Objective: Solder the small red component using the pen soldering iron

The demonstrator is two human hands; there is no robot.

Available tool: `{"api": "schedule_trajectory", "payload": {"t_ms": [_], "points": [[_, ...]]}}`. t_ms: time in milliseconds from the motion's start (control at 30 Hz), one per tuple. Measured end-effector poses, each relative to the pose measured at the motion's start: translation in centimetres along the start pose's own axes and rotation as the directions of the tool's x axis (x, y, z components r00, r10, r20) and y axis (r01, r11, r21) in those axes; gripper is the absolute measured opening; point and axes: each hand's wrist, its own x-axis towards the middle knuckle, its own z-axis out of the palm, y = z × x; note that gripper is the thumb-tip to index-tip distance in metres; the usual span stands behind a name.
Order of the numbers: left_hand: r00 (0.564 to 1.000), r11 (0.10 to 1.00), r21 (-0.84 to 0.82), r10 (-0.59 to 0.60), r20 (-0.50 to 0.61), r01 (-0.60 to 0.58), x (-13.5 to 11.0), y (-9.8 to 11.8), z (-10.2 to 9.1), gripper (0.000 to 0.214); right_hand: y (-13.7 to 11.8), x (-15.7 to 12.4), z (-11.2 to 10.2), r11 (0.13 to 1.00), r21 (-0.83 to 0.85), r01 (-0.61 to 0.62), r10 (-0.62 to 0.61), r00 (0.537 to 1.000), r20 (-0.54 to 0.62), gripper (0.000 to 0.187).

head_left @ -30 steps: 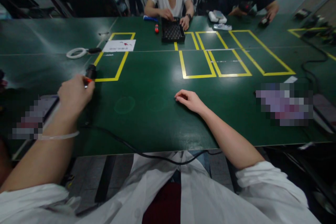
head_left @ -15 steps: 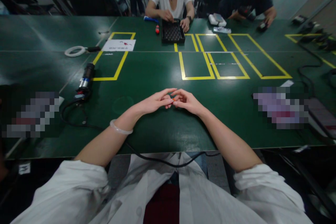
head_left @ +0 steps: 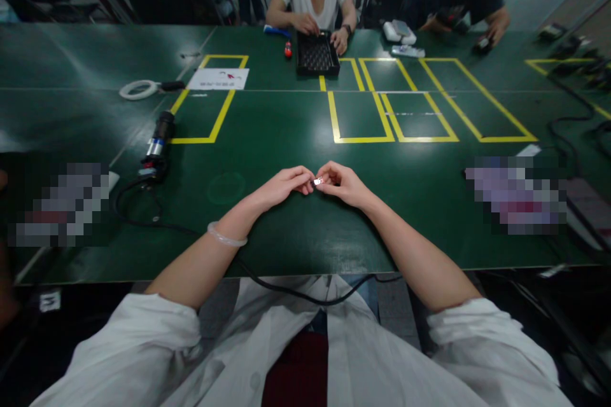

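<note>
My left hand (head_left: 285,183) and my right hand (head_left: 342,183) meet fingertip to fingertip on the green table (head_left: 267,140), just in front of me. Between them they pinch a small shiny part (head_left: 318,181) with a touch of red on it. Both hands have their fingers curled in a pinch. A clear bangle (head_left: 226,236) sits on my left wrist. To the left, apart from my hands, lies a black and silver corded tool (head_left: 156,145), and its black cable (head_left: 267,280) runs along the near table edge.
Yellow tape rectangles (head_left: 363,116) mark the table's middle. A white coiled ring (head_left: 138,89) and a white sheet (head_left: 217,79) lie far left. Across the table a person works at a black tray (head_left: 317,57); another person sits to the right. Blurred items lie at both sides.
My left hand let go of the corded tool at the left and came to the middle to meet my right hand. Now both pinch the small part closer together.
</note>
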Motion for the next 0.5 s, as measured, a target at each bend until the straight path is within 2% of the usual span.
{"api": "schedule_trajectory", "payload": {"t_ms": [500], "points": [[1.0, 0.997, 0.068, 0.025, 0.0, -0.025, -0.23, 0.16, 0.6, 0.035, -0.19, 0.09, 0.23, 0.999, 0.019, -0.033, 0.033, 0.999, -0.005, 0.037]]}}
